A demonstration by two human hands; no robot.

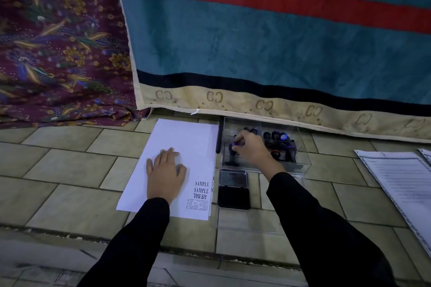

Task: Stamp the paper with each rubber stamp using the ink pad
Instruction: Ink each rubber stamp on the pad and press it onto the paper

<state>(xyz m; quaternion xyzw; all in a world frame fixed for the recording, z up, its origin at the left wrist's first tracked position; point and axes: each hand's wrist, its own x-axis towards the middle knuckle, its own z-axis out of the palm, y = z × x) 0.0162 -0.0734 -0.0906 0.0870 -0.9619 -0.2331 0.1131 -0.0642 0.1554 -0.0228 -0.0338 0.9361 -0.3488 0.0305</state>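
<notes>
A white paper (pixel 184 142) lies on the tiled floor, with SAMPLE, AIR MAIL and a boxed stamp printed near its lower right corner. My left hand (pixel 165 172) rests flat on it, fingers spread. To the right stands a clear plastic box (pixel 300 147) holding several black rubber stamps (pixel 277 136). My right hand (pixel 250 147) reaches into the box and pinches the purple-topped handle of a black stamp (pixel 233 156) at its left side. The open black ink pad (pixel 233 190) sits just in front of the box.
A black pen-like stick (pixel 218 135) lies between paper and box. Printed sheets (pixel 401 184) lie at the right. A teal blanket (pixel 279 37) and a floral cloth (pixel 58 42) hang behind. The box's clear lid (pixel 245 221) lies in front of the ink pad.
</notes>
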